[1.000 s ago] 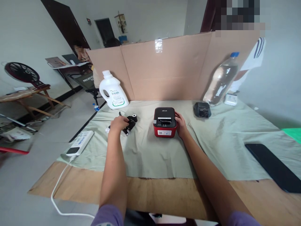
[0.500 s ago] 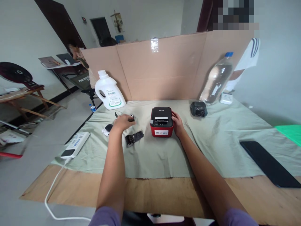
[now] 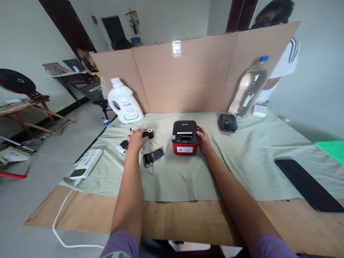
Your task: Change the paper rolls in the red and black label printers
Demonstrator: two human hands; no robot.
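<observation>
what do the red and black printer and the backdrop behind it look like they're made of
Small red and black printer: looks like moulded plastic, with a smooth matte black top and glossier red base. Tall brown folded backdrop: corrugated cardboard, judging by its flat brown face, fold creases and shiny tape patch.

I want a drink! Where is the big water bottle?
In the head view, the water bottle leans against the cardboard wall at the table's far right, beside a black box.

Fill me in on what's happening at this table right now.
A person sits at a cloth-covered table. Their right hand rests against the side of a small red and black label printer. Their left hand touches a small black roll; a second black roll lies loose on the cloth nearby.
</observation>
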